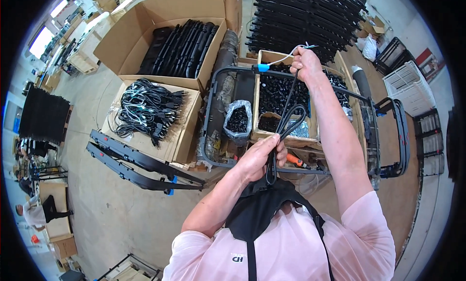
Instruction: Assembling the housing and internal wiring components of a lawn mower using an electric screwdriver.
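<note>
My left hand point(257, 157) grips the lower end of a coiled black power cable point(287, 118), close to my chest. My right hand point(305, 63) is raised farther out, pinching the cable's upper end together with a white twist tie point(293, 51) that sticks out above the fingers. The cable hangs stretched between the two hands, above a black metal frame point(213, 101) lying across the workbench.
A cardboard box of bundled black cables point(148, 108) stands to the left, a bigger box of flat black parts point(182, 41) behind it. A wooden box of small black pieces point(276, 89) and a plastic bag point(238, 118) sit ahead. Black rails point(136, 167) lie at left. White crate point(410, 87) at right.
</note>
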`<move>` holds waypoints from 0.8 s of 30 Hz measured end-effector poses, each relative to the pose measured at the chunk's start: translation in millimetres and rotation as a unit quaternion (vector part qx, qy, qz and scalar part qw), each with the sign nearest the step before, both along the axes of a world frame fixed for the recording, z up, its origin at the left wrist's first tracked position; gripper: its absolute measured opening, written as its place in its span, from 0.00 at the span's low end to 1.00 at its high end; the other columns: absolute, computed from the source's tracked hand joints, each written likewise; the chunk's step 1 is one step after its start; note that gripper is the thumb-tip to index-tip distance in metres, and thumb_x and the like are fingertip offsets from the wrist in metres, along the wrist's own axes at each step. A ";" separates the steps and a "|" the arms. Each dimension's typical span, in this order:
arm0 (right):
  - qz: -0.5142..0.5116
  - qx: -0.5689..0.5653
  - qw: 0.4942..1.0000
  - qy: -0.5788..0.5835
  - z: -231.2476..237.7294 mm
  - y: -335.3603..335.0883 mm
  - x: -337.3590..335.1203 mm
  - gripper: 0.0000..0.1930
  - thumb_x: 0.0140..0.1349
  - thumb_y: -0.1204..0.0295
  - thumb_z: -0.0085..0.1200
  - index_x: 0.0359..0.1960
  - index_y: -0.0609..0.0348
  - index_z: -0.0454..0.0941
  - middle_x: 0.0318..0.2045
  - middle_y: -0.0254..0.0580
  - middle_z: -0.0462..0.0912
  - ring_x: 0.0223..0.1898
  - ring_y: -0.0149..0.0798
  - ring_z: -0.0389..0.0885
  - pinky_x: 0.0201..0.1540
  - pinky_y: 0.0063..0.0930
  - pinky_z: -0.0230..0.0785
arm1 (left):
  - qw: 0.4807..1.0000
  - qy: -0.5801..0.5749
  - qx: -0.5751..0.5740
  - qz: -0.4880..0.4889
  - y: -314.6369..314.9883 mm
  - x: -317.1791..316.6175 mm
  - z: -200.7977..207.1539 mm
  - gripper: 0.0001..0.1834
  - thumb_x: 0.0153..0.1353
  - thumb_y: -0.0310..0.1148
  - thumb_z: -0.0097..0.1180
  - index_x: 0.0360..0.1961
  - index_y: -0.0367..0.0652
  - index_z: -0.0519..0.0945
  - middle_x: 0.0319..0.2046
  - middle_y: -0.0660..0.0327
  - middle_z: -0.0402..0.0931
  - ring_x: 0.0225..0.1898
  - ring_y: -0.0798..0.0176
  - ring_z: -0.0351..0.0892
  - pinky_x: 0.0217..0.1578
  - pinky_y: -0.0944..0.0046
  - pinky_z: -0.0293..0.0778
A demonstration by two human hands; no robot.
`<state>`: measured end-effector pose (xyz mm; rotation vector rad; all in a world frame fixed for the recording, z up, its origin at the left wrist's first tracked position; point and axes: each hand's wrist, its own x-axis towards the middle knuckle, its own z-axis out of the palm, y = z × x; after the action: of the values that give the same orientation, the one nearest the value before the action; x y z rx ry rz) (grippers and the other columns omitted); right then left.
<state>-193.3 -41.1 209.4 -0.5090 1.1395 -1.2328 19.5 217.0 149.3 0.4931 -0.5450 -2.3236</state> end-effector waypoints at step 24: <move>0.271 -0.205 0.940 -0.038 83.4 214.2 26.2 0.17 0.85 0.59 0.41 0.49 0.58 0.78 0.22 0.18 0.59 0.21 0.17 0.52 0.21 0.17 0.43 | 0.501 -0.716 -0.455 0.170 108.2 41.8 48.3 0.21 0.64 0.42 0.68 0.51 0.37 0.83 0.43 0.47 0.83 0.44 0.41 0.83 0.49 0.46 0.77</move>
<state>-167.1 173.1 292.8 -1.0067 0.6045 -0.9852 61.3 325.1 197.6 1.6642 -1.9694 -0.4294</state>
